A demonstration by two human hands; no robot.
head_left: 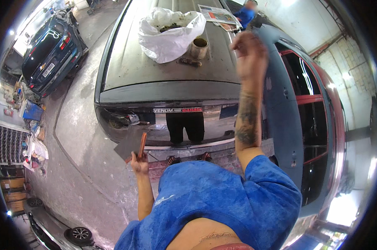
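My left hand [140,163] is closed on a dark flat square sheet [129,145]. An orange-brown strip [143,143] stands up from the same grip; its kind is unclear. My right hand [251,52] is raised over the right edge of the car roof [134,75], its fingers bent and smeared by motion, so what they hold, if anything, does not show. Left of it on the roof stand an open tin can [199,49] and a white plastic bag [163,39] with dark scraps inside. A small dirty object [190,62] lies before the can.
Newspaper sheets [217,16] lie at the roof's far right, near another person in blue [246,14]. A grey, partly red car body [284,104] stands close on my right. A dark blue vehicle [51,50] is parked far left, and a silver car [55,231] at lower left.
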